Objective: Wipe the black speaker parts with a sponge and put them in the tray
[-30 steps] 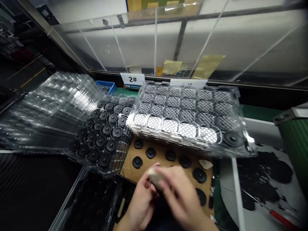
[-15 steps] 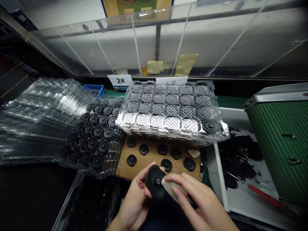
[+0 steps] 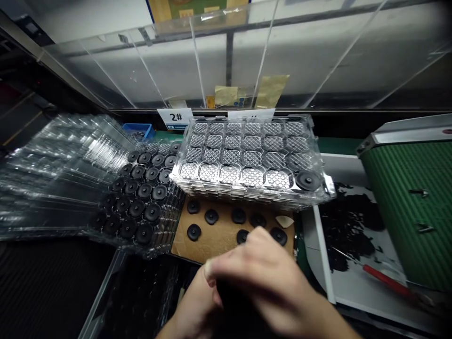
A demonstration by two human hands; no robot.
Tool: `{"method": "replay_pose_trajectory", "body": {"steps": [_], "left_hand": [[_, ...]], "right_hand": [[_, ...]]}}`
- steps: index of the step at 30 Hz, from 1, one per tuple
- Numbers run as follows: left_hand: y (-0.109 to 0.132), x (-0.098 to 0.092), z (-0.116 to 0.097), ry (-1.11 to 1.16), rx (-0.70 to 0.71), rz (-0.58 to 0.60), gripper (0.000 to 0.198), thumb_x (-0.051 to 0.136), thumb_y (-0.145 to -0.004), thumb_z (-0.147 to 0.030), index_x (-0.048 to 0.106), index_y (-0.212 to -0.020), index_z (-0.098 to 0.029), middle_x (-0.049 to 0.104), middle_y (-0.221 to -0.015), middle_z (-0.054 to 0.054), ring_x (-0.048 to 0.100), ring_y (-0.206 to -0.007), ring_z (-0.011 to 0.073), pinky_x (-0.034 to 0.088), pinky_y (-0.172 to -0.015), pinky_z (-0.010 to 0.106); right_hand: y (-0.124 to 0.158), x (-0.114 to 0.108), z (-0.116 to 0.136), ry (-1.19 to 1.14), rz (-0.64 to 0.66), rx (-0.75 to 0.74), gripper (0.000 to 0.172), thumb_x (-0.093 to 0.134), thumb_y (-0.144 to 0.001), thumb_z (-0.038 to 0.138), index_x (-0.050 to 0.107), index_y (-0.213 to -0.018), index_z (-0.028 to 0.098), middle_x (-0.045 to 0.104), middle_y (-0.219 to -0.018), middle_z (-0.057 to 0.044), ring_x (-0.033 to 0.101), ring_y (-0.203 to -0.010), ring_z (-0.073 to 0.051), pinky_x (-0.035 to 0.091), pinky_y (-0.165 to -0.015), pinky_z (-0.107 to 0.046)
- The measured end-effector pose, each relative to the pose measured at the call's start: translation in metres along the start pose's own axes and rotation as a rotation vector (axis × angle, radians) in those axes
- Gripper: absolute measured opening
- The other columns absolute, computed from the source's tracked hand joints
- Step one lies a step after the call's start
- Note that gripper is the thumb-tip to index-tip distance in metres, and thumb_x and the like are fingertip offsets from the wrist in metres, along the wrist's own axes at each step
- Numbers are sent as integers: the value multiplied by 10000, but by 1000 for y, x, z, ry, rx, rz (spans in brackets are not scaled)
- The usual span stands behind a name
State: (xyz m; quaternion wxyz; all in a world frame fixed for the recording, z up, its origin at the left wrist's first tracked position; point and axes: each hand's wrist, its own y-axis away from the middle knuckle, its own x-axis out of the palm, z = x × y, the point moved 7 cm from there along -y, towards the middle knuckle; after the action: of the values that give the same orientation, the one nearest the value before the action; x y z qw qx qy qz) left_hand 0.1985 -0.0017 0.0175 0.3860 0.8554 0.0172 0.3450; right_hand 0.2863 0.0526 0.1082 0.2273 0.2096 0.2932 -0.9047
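Fingers (image 3: 243, 259) of the right hand (image 3: 271, 278) lie curled over the left hand (image 3: 196, 301) at 6 o'clock in view, close together and blurred by motion. A dark piece (image 3: 229, 294) sits between the two palms, mostly hidden; cannot tell whether either hand is clamped on it.

State of the bench, by count:
- Clear blister tray (image 3: 247, 200), 12 o'clock: four rows of six cells. Twenty-three show a mesh-faced piece (image 3: 229, 175); one, the front corner cell at 1 o'clock, holds a black round disc (image 3: 308, 181) with a central boss.
- Second clear tray (image 3: 176, 207), 11 o'clock: mostly black discs (image 3: 151, 213), with a few mesh-faced cells at its far end, partly under the first tray.
- Cardboard sheet (image 3: 222, 245), directly above the hands: seven loose black discs (image 3: 194, 232) and a pale scrap (image 3: 284, 221).
- Stack of empty-looking clear trays (image 3: 63, 174), 10 o'clock.

Around these: a blue bin (image 3: 137, 131) and a "2#" card (image 3: 174, 117) near 12 o'clock; black scraps (image 3: 348, 221) on a white sheet (image 3: 353, 287) at 2 o'clock, with a red-handled screwdriver (image 3: 386, 281) on the sheet at 3 o'clock; a green ribbed bin (image 3: 413, 207) beyond.
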Motion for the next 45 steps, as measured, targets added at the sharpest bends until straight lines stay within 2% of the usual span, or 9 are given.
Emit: {"method": "replay_pose_trajectory", "body": {"steps": [5, 9, 11, 17, 20, 24, 30, 42, 45], "left_hand": [[11, 0, -6, 157, 12, -26, 637, 844, -391, -399, 696, -981, -210, 719, -986, 81, 663, -865, 247, 460, -840, 335], [13, -1, -8, 163, 3, -45, 631, 844, -393, -382, 691, -983, -221, 712, -1011, 76, 662, -900, 252, 465, -827, 324], [12, 1, -8, 152, 4, -53, 623, 845, -397, -378, 691, -983, -237, 708, -1022, 59, 657, -906, 234, 467, -816, 302], [7, 1, -13, 119, 72, -28, 510, 832, -484, -352, 704, -971, -268, 712, -1036, 29, 623, -989, 224, 386, -983, 332], [6, -2, -10, 127, 76, -2, 521, 821, -511, -358, 687, -1008, -278, 709, -1043, 27, 617, -1011, 234, 368, -1010, 362], [6, -2, -5, 112, 51, 6, 360, 776, -599, -352, 714, -927, -217, 722, -944, 39, 610, -1013, 218, 350, -1025, 346], [10, 4, -8, 172, -32, 39, 509, 843, -462, -353, 713, -940, -237, 722, -1003, 40, 628, -947, 184, 435, -877, 268], [12, 21, -8, 137, -104, 154, 468, 838, -479, -335, 719, -914, -209, 729, -880, 10, 623, -841, 139, 408, -854, 243], [7, 10, -3, 224, -43, 182, 523, 823, -501, -356, 699, -990, -218, 713, -1033, 46, 654, -871, 180, 442, -835, 259]], "right_hand": [[49, -14, -78, -70, -186, 617, 223, 505, -876, 331, 647, -1035, 264, 700, -988, -25, 648, -882, -198, 517, -719, -278], [73, -11, -78, -115, -204, 766, 259, 516, -859, 396, 668, -1004, 244, 713, -990, -31, 671, -867, -213, 542, -723, -279], [64, -15, -57, -20, -242, 713, 239, 512, -872, 339, 638, -1055, 251, 699, -1000, -29, 661, -859, -202, 533, -702, -270], [11, 0, 23, 12, -105, 75, 285, 473, -856, 99, 559, -1118, 170, 675, -852, -50, 608, -743, -167, 471, -698, -296], [1, 11, 21, 19, 28, 128, 228, 457, -851, 81, 591, -1014, 168, 672, -820, -37, 597, -697, -158, 441, -665, -301], [-4, -2, 25, 104, -159, 67, 250, 417, -866, 97, 571, -1064, 103, 654, -758, -67, 570, -643, -171, 407, -616, -323], [13, 0, 19, 70, 200, 161, 266, 433, -853, 73, 580, -1020, 219, 676, -822, -6, 600, -697, -148, 405, -670, -301], [10, -20, 9, 255, 94, 71, 311, 355, -900, 150, 623, -1034, 233, 573, -663, -15, 459, -589, -164, 333, -593, -313], [15, -23, -21, 224, 10, 226, 291, 390, -908, 167, 611, -1071, 263, 606, -743, -19, 508, -661, -168, 373, -628, -304]]}}
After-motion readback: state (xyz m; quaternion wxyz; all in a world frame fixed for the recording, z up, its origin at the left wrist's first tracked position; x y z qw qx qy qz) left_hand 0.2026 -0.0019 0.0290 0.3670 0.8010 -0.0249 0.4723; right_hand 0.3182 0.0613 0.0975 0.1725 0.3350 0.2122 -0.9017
